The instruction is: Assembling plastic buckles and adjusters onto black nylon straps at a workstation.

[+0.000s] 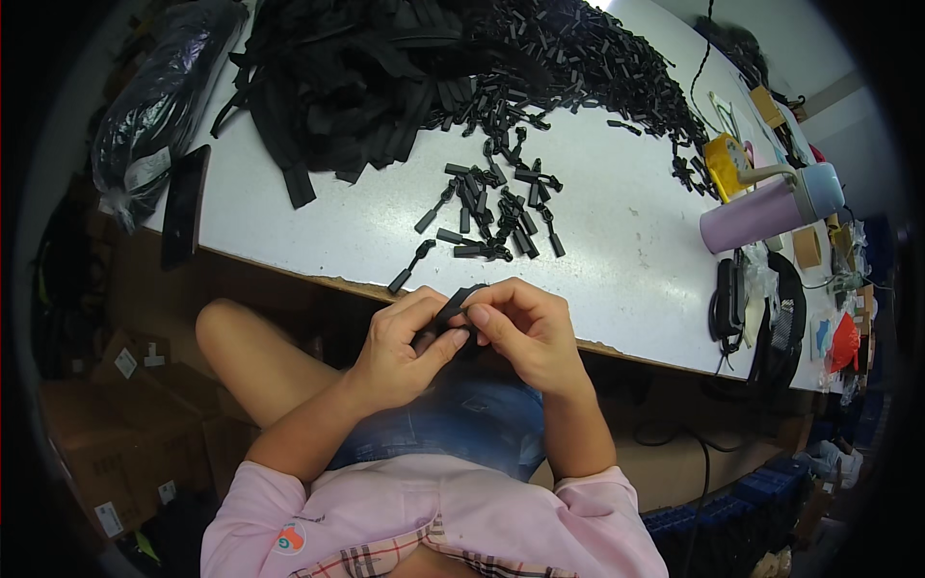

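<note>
Just off the table's near edge, over my lap, both hands meet at a black zipper tape (454,306). My left hand (397,349) is closed round it, thumb pressed against the fingers. The fingers of my right hand (529,332) pinch together at the strip's upper end; whatever small piece they may hold there is hidden. Closest to my hands on the table lies a black zipper slider (412,267) with a long pull. Beyond it is a loose cluster of zipper sliders (477,197).
A large heap of sliders (597,63) covers the far side, beside piled black zipper tapes (337,96). At left are a phone-like dark slab (185,207) and a plastic-wrapped bundle (159,106). A lilac bottle (752,214) lies at right. Cardboard boxes (125,433) stand below left.
</note>
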`<move>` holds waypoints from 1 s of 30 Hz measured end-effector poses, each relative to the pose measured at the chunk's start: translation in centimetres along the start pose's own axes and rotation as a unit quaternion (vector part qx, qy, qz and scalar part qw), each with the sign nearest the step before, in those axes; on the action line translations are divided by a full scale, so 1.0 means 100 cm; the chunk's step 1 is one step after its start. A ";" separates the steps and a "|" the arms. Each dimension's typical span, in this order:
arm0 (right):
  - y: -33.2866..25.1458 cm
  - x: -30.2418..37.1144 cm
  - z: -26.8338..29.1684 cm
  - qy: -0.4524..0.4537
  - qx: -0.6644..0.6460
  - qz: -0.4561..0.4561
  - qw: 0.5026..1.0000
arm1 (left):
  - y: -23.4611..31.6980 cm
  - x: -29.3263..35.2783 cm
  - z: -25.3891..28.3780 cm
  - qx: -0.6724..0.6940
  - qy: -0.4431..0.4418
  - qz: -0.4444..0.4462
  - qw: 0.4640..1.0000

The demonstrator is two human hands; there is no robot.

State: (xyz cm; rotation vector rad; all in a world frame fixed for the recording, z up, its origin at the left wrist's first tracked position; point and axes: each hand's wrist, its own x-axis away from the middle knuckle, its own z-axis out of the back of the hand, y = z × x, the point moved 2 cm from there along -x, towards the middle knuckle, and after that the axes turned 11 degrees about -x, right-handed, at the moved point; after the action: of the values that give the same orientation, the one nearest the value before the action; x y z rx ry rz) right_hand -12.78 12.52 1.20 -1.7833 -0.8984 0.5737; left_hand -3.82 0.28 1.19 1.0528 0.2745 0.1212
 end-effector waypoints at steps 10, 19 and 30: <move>0.008 0.001 -0.006 0.117 0.056 0.069 0.989 | -0.015 0.011 -0.013 0.229 0.088 0.111 0.963; 0.017 0.016 -0.022 0.142 0.086 0.143 0.976 | -0.009 0.009 -0.010 0.194 0.115 0.075 0.971; 0.017 0.012 -0.008 0.010 -0.248 -0.042 0.968 | -0.001 0.012 -0.002 0.295 0.036 0.100 0.950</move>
State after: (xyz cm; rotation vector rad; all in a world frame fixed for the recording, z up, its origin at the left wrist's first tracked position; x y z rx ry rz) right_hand -10.94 12.63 -0.02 -2.1775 -1.1697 0.2864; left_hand -2.76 0.65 0.79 1.6746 0.2750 0.2714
